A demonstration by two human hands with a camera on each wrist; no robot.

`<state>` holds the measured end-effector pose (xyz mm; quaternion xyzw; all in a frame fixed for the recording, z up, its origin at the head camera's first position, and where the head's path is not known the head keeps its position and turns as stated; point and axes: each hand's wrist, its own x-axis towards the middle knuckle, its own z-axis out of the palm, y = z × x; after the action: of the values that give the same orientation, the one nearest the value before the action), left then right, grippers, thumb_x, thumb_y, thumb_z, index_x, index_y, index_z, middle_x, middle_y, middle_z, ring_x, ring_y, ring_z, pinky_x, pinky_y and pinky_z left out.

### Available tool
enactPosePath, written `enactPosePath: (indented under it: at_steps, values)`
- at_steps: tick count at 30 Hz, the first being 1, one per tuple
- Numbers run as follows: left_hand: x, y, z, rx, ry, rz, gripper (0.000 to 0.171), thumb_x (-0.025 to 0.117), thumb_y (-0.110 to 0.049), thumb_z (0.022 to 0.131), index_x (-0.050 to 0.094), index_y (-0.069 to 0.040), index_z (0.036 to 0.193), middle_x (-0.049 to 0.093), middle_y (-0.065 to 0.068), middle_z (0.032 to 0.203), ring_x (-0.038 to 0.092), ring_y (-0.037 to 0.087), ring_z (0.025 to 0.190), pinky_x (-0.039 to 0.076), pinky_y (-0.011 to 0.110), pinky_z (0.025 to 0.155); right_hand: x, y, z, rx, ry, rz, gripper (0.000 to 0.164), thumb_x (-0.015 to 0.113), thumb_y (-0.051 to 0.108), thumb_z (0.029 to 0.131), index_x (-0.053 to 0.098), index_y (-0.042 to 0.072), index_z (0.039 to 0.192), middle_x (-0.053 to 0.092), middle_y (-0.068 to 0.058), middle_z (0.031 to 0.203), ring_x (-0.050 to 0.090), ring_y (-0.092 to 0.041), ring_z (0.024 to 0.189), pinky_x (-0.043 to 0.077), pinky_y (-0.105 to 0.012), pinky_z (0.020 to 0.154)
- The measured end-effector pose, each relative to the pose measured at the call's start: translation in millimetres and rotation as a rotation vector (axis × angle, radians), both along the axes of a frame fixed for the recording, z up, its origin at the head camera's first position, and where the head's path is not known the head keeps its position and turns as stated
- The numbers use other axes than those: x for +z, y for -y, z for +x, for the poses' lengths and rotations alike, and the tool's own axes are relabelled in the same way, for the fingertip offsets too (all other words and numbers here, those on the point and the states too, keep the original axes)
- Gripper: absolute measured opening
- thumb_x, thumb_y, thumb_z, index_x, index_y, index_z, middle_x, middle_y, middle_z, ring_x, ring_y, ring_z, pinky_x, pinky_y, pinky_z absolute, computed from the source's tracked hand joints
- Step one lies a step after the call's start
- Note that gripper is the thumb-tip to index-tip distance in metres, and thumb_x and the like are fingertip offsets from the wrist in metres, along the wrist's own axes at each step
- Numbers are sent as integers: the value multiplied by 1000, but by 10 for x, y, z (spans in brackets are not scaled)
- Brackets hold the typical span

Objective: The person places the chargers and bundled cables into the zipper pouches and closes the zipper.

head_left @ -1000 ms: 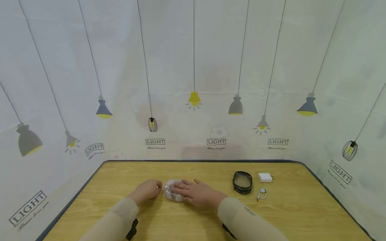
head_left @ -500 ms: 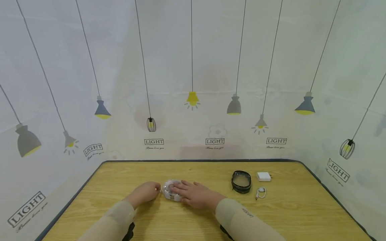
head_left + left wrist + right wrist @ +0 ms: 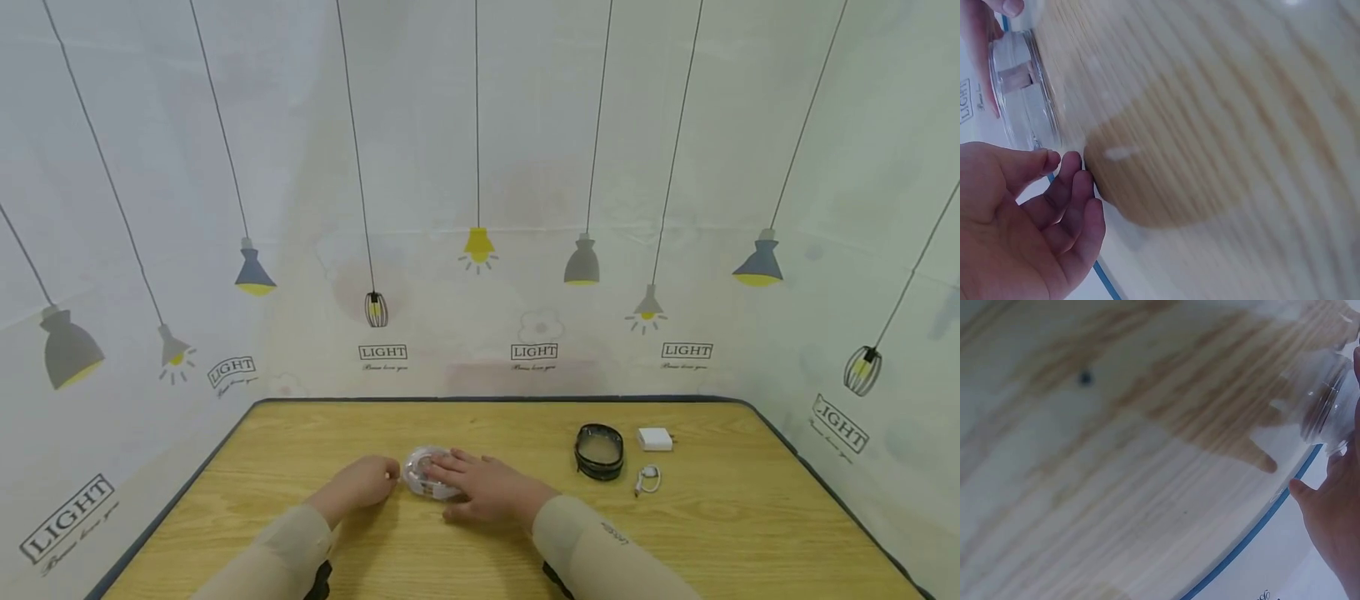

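Observation:
A clear, round, low plastic-looking thing (image 3: pixel 417 475) lies on the wooden table, with whitish material inside; its exact kind is unclear. My right hand (image 3: pixel 483 487) rests on its right part, fingers extended and spread, thumb pointing out towards the near side. Left of it, my left hand (image 3: pixel 365 482) is beside its edge with fingers curled. In the left wrist view, the left thumb and forefinger tips (image 3: pixel 1071 160) come close together just by the clear thing (image 3: pixel 1025 94). Whether anything thin is between them cannot be made out. The right wrist view catches the clear thing (image 3: pixel 1330 403) near the right hand (image 3: pixel 1335 515).
On the right of the table (image 3: pixel 720 533) lie a black-banded coil (image 3: pixel 600 473), a white charger plug (image 3: pixel 655 440) and a short white cable (image 3: pixel 649 480). A printed cloth wall (image 3: pixel 480 350) stands along the back and sides.
The right thumb has moved out from the clear thing towards the near side. Its other fingers stay on top. The left hand has shifted very slightly; the clear thing stays nearly in place.

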<state>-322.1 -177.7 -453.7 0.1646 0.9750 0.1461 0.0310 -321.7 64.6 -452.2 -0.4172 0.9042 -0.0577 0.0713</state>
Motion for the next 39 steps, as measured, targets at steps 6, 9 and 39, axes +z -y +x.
enactPosePath:
  at_steps: [6,9,39]
  values:
    - [32,-61,89,17,13,22,10,59,0,88,67,-6,87,65,7,86,57,23,78,50,47,81,-27,4,-3,-9,12,7,72,51,53,96,16,36,156,13,13,161,14,-22,147,28,-56,108]
    - [27,-82,114,16,1,23,11,59,0,87,67,-6,88,65,7,86,57,22,77,50,47,79,-30,6,8,-13,12,7,73,52,53,95,16,35,156,14,13,161,14,-21,147,29,-56,108]
    - [-49,-106,202,-13,45,245,17,62,-3,91,60,-10,75,53,-2,58,46,12,54,39,28,54,-3,12,74,-27,33,-28,75,51,54,95,13,33,157,12,11,161,13,-22,147,29,-56,108]
